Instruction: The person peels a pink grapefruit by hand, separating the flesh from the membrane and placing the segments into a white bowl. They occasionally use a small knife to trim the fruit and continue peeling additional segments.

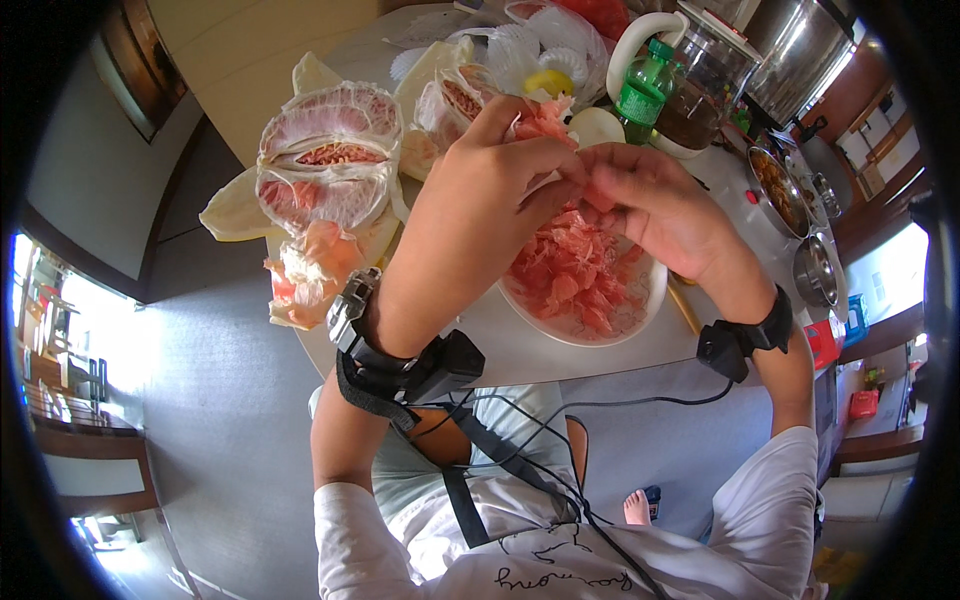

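My left hand (502, 169) holds a pink pomelo segment (546, 120) over a white bowl (600, 343). My right hand (652, 202) meets it there, its fingertips on a small piece of pink pomelo flesh (598, 196); the fingers partly hide this contact. Loose pink pulp (577, 274) is heaped in the bowl below both hands. Left of my left forearm, a large piece of peeled pomelo (330, 157) shows its pale membrane and seedy core. Another pomelo piece (454, 101) lies behind my left wrist. Torn membrane scraps (311, 274) lie at the table's left edge.
A green plastic bottle (643, 90) stands beside a glass kettle (701, 90) with dark liquid. Foam netting and plastic bags (532, 45) lie at the back. Metal dishes (780, 191) stand to the right. Cables (637, 403) run between my wrist devices, below the table edge.
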The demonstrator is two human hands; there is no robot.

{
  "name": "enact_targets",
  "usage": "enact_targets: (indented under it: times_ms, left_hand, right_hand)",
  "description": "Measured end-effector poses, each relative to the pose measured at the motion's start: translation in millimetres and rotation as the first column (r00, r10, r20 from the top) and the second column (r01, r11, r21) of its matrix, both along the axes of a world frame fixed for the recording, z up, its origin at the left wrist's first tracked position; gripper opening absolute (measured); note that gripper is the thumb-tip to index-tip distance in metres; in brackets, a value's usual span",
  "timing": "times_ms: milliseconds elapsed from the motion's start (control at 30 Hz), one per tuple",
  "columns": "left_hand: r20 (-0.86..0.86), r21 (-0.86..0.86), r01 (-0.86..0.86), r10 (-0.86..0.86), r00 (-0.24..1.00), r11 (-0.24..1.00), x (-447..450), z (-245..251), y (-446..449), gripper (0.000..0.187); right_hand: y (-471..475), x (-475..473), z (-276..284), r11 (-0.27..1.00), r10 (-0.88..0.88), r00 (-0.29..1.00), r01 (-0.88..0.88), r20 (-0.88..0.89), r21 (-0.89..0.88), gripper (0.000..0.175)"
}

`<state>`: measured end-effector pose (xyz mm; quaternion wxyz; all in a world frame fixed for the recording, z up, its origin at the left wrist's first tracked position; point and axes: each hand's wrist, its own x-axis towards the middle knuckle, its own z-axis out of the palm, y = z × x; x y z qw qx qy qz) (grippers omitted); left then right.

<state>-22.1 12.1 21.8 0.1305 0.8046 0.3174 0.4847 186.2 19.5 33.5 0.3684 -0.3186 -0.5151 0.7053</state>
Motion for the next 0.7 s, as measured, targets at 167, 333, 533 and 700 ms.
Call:
enact_targets:
  times_ms: [167,333,533,700]
  left_hand:
    - [0.003,-0.086,0.011,-0.011,1.0,0.996,1.7,-1.4,3.7,0.014]
    - [-0.031,-0.115,-0.011,0.008,0.999,0.993,6.0,1.8,3.3,0.014]
    - [-0.185,-0.152,-0.031,0.002,0.983,0.988,6.8,25.8,-0.3,0.018]
    - [-0.093,-0.109,-0.015,0.005,0.996,0.994,11.2,43.4,15.2,0.02]
  right_hand:
    - [-4.4,-1.9,2.9,0.996,-0.061,0.993,0.055,0.098,0.067,0.031]
    - [-3.4,11.9,7.4,0.985,-0.125,0.984,0.108,0.127,0.138,0.03]
    - [9.8,19.4,28.5,0.942,-0.161,0.956,0.075,0.247,0.326,0.021]
    - [31.7,7.4,45.7,0.866,-0.191,0.923,-0.002,0.334,0.501,0.017]
